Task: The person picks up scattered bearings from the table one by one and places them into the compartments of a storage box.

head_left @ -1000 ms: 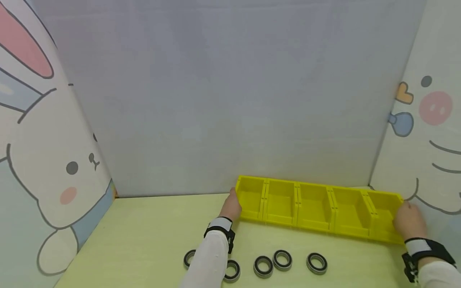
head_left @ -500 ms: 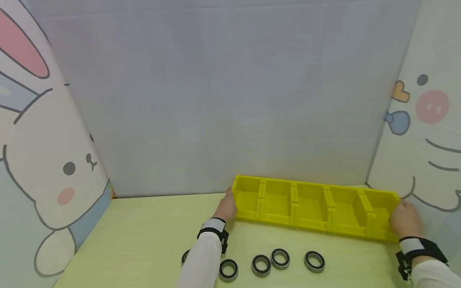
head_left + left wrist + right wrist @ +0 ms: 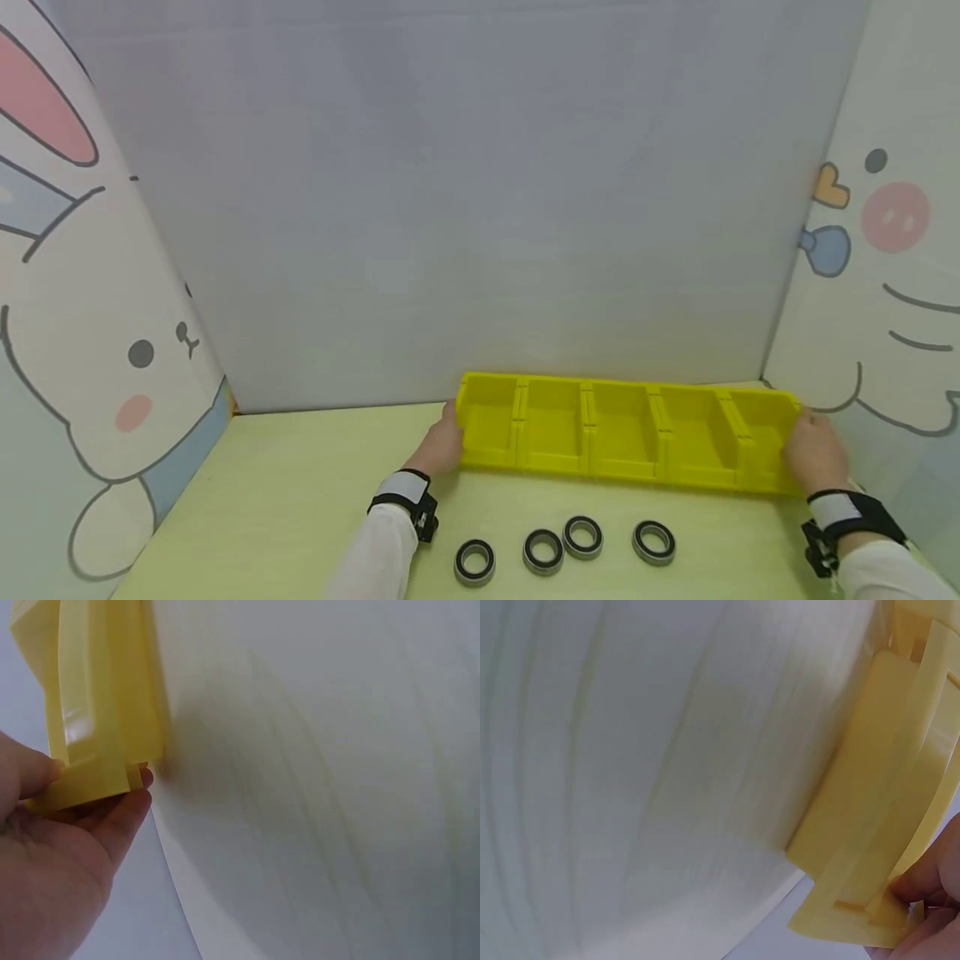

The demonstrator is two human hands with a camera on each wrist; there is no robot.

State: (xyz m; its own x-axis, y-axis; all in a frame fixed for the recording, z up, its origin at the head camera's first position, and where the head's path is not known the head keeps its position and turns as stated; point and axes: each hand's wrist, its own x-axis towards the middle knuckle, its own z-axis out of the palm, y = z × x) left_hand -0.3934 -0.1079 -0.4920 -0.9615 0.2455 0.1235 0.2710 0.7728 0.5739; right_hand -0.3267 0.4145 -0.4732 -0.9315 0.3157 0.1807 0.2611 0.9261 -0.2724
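You've got both ends of the yellow bin row (image 3: 622, 433), lower right of the head frame, below the grey backdrop (image 3: 450, 208). Left hand (image 3: 440, 442) pinches the left end: the left wrist view has your thumb on the rim, fingers underneath. Right hand (image 3: 816, 450) grips the far-right corner, thumb and fingers on the rim in the right wrist view. Neither one is free.

Change: over the last half second the row slides left in the frame, both hands going with it. It also sits squarer, closer to level than the tilt of a second ago. Camera drifts a little, but the row shifts more than the walls do.

Four rings, bearing-like, stay put along the bottom centre: first ring (image 3: 475, 580), second ring (image 3: 543, 569), third ring (image 3: 582, 553), fourth ring (image 3: 654, 559). A fifth, peeking out by your left sleeve (image 3: 375, 554) earlier, is out of sight now; the forearm covers that spot.

Meaning, as I judge it: the row is mid-adjustment, not let go, and the rings are not being handled. Can't tell whether its base rests fully on the table (image 3: 300, 483).
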